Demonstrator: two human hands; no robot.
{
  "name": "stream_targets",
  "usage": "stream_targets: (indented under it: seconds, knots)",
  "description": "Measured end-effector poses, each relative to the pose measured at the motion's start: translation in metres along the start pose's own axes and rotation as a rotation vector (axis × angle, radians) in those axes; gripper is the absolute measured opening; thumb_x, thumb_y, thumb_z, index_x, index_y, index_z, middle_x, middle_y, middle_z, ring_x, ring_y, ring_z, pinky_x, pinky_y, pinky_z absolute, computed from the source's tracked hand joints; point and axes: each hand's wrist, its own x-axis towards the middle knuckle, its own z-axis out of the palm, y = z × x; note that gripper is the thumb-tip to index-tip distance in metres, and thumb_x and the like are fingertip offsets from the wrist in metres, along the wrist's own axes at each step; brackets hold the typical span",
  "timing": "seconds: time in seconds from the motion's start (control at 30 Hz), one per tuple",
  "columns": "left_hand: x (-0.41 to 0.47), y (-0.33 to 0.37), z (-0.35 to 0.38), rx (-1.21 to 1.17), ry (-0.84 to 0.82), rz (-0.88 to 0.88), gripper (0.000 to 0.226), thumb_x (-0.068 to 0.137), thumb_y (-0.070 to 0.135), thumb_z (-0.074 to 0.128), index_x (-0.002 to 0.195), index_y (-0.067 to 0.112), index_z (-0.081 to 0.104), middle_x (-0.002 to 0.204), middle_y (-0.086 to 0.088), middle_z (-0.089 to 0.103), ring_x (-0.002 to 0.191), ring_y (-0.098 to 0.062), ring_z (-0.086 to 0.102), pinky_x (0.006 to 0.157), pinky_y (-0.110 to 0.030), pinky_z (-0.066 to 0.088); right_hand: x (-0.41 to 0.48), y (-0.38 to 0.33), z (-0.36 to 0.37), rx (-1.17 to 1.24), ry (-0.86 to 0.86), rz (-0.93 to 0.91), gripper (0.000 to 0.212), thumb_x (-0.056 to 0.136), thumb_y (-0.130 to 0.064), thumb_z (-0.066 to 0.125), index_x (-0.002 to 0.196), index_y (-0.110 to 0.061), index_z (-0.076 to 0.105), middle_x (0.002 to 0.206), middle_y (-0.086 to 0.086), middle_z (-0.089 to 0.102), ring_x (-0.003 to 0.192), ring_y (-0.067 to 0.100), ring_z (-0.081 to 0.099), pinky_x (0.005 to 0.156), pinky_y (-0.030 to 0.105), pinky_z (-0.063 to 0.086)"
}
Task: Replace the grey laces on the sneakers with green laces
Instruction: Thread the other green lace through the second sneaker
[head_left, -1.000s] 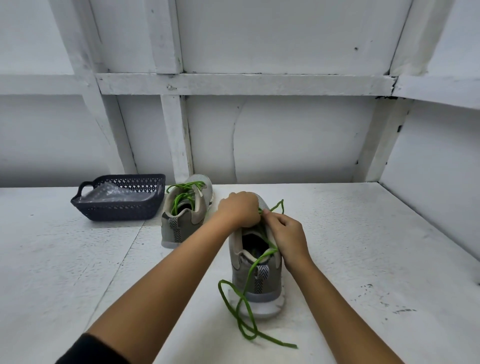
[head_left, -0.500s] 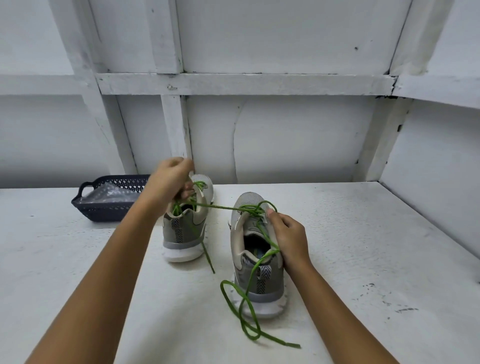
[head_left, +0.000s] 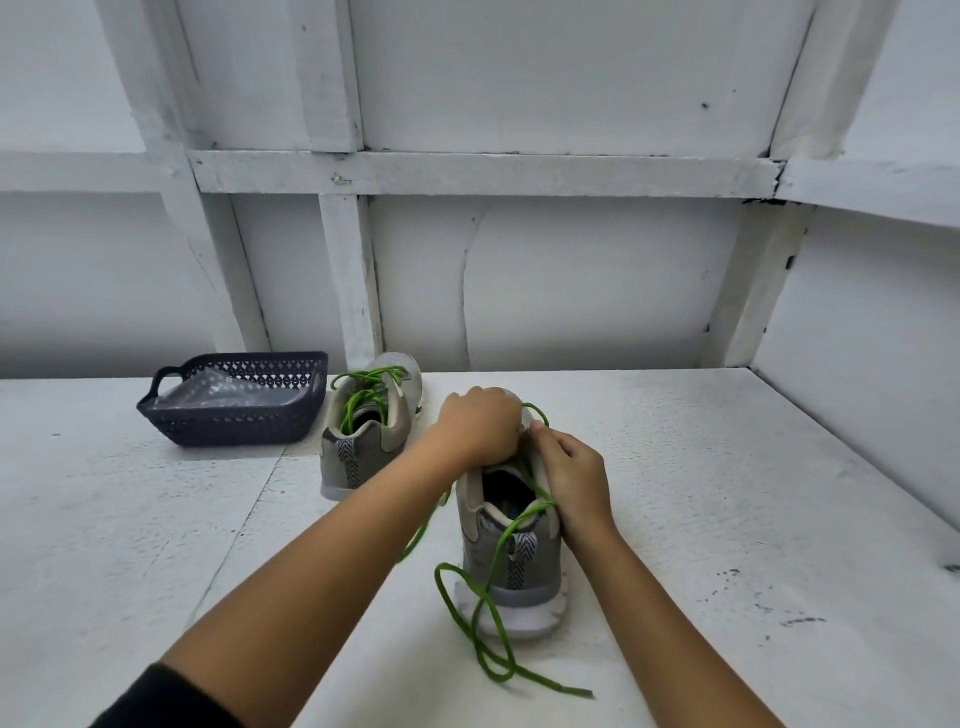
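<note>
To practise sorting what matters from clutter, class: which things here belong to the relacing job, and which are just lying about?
Belongs to the job:
- near sneaker
- loose green lace
- far sneaker, with the second green lace
- left hand, over the near sneaker
- right hand, fingers pinching the loose green lace

Just lying about:
- dark basket
- clear plastic bag inside it

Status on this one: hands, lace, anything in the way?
Left hand curled over near sneaker's eyelets, grip hidden. Right hand pinches green lace; tail loose behind heel. Far sneaker laced green. Basket off left, nothing blocking.
</note>
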Motion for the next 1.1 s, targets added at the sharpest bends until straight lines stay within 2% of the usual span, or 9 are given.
stream_targets:
  seconds: [0.13, 0.23, 0.4, 0.53, 0.67, 0.73, 0.87, 1.0, 1.1]
  knots:
    - [-0.008, -0.017, -0.013, -0.359, -0.014, 0.036, 0.023, 0.092, 0.024, 0.050, 0.076, 0.011, 0.062, 0.075, 0.001, 0.055, 0.081, -0.020, 0.054, 0.066, -0.029, 0.038, 0.001, -0.003, -0.002, 0.022, -0.001, 0.022, 0.026, 0.091, -0.034, 0.057, 0.080, -0.015, 0.071, 0.081, 0.001, 0.068, 0.079, 0.013, 0.060, 0.071, 0.029, 0.048]
    - [-0.024, -0.035, -0.040, -0.777, -0.032, -0.012, 0.020, 0.092, 0.020, 0.055, 0.076, 0.013, 0.066, 0.075, 0.002, 0.061, 0.072, -0.011, 0.054, 0.065, -0.025, 0.041, 0.002, -0.004, -0.004, 0.050, 0.006, 0.027, 0.014, 0.091, -0.031, 0.058, 0.088, -0.021, 0.067, 0.089, -0.007, 0.066, 0.085, 0.005, 0.059, 0.070, 0.018, 0.046]
    - [-0.041, -0.045, -0.047, -0.914, -0.086, -0.053, 0.027, 0.094, 0.019, 0.055, 0.070, 0.015, 0.066, 0.071, 0.005, 0.062, 0.057, -0.010, 0.049, 0.059, -0.017, 0.042, 0.004, -0.006, -0.007, -0.014, -0.024, -0.001, 0.019, 0.093, -0.029, 0.056, 0.108, -0.019, 0.062, 0.102, -0.005, 0.061, 0.088, 0.001, 0.055, 0.068, 0.013, 0.041]
    - [-0.049, -0.044, -0.047, -1.085, -0.200, -0.056, 0.029, 0.098, 0.020, 0.045, 0.081, 0.009, 0.065, 0.066, 0.002, 0.059, 0.045, -0.008, 0.042, 0.054, -0.019, 0.047, 0.006, -0.028, -0.014, -0.190, -0.275, -0.170, 0.024, 0.094, -0.014, 0.054, 0.113, -0.026, 0.061, 0.111, -0.002, 0.055, 0.093, 0.014, 0.061, 0.078, 0.022, 0.051]
    - [-0.056, -0.043, -0.055, -1.311, -0.382, -0.027, 0.030, 0.098, 0.007, 0.034, 0.105, 0.003, 0.063, 0.064, -0.005, 0.056, 0.038, -0.008, 0.038, 0.050, -0.023, 0.051, 0.014, -0.057, -0.021, -0.491, -0.557, -0.380, 0.014, 0.090, -0.010, 0.060, 0.099, -0.017, 0.067, 0.095, -0.010, 0.052, 0.093, 0.006, 0.052, 0.082, 0.010, 0.041]
    - [-0.061, -0.042, -0.055, -1.278, -0.471, -0.001, 0.032, 0.097, 0.002, 0.035, 0.112, 0.009, 0.062, 0.066, -0.007, 0.058, 0.036, -0.008, 0.040, 0.049, -0.024, 0.052, 0.020, -0.064, -0.025, -0.549, -0.520, -0.402, 0.007, 0.089, -0.019, 0.063, 0.093, -0.022, 0.068, 0.103, -0.003, 0.053, 0.104, 0.010, 0.050, 0.091, 0.020, 0.042]
    - [-0.068, -0.033, -0.053, -1.085, -0.611, 0.052, 0.024, 0.094, 0.014, 0.054, 0.116, 0.011, 0.061, 0.060, -0.006, 0.061, 0.034, -0.008, 0.043, 0.046, -0.020, 0.049, 0.027, -0.078, -0.039, -0.703, -0.548, -0.419, 0.014, 0.087, -0.014, 0.062, 0.094, -0.019, 0.073, 0.098, 0.003, 0.058, 0.088, 0.011, 0.056, 0.084, 0.026, 0.045]
    - [-0.073, -0.019, -0.051, -0.791, -0.596, 0.050, 0.030, 0.084, 0.035, 0.067, 0.100, 0.010, 0.069, 0.057, -0.001, 0.058, 0.045, -0.012, 0.047, 0.052, -0.021, 0.048, 0.025, -0.085, -0.045, -0.668, -0.655, -0.391, 0.017, 0.085, -0.011, 0.062, 0.086, -0.024, 0.073, 0.069, -0.003, 0.056, 0.064, 0.009, 0.049, 0.066, 0.029, 0.041]
    - [-0.075, -0.012, -0.045, -0.667, -0.504, 0.069, 0.024, 0.079, 0.039, 0.073, 0.089, 0.018, 0.074, 0.057, 0.004, 0.054, 0.056, -0.012, 0.050, 0.055, -0.021, 0.048, 0.024, -0.086, -0.047, -0.654, -0.688, -0.373, 0.018, 0.086, -0.010, 0.060, 0.085, -0.023, 0.072, 0.061, -0.005, 0.049, 0.057, 0.008, 0.040, 0.060, 0.027, 0.034]
